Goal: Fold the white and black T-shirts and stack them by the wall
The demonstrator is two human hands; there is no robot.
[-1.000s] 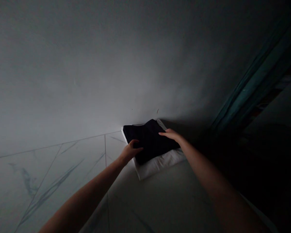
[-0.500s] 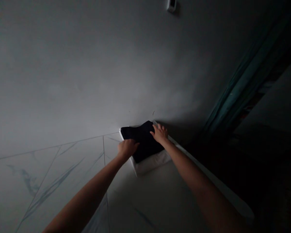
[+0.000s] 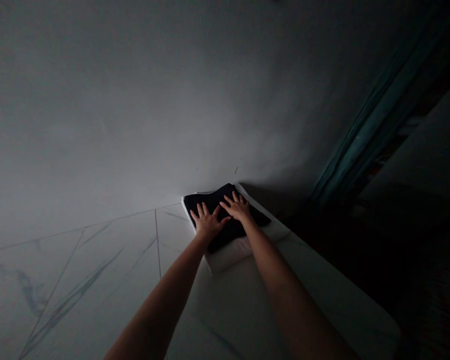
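A dark folded cloth [image 3: 225, 239], perhaps a garment, lies flat on top of a pale folded cloth [image 3: 230, 256] in the far corner of a marbled table. My left hand [image 3: 208, 221] rests on the left part of the dark cloth, its fingers spread. Across its upper right part lies my right hand [image 3: 237, 206], also with the fingers apart. Neither hand grips anything. A white edge shows along the left side of the stack; what it belongs to is too dim to tell.
The white marbled tabletop [image 3: 108, 280] has dark seam lines and a rounded corner at the lower right. A grey wall [image 3: 135, 110] rises right behind the stack. On the right hangs a teal curtain [image 3: 354, 145], with deep shadow below it.
My left hand has moved from the left edge of the dark cloth onto its top and spread its fingers. My right hand has shifted inward from the right edge and flattened.
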